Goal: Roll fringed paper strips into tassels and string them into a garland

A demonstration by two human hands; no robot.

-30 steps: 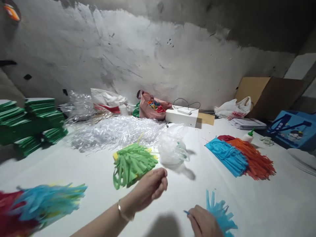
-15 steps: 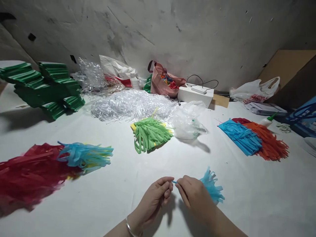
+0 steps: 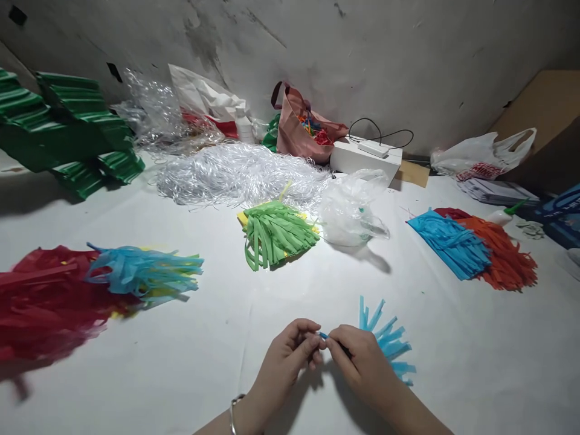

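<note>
A blue fringed paper tassel [image 3: 385,341] is held just above the white table [image 3: 190,362], low in the middle of the view. My right hand [image 3: 357,362] is closed around its rolled stem, and the fringe fans out up and to the right of my knuckles. My left hand [image 3: 290,359], with a bracelet on the wrist, pinches the blue tip of the stem between thumb and fingers. The two hands touch at the fingertips.
Red tassels [image 3: 45,302] with a blue tassel [image 3: 140,275] on top lie at the left, a green tassel [image 3: 274,232] in the middle, blue [image 3: 448,241] and orange [image 3: 502,257] fringed sheets at the right. Green paper stacks [image 3: 67,127], white shredded strips [image 3: 235,172], bags, a white box [image 3: 365,160] and a glue bottle [image 3: 502,214] line the back.
My left hand came in from the green tassel and joined my right hand on the blue tassel's stem. The fringe has spread wider. The view tilted down.
</note>
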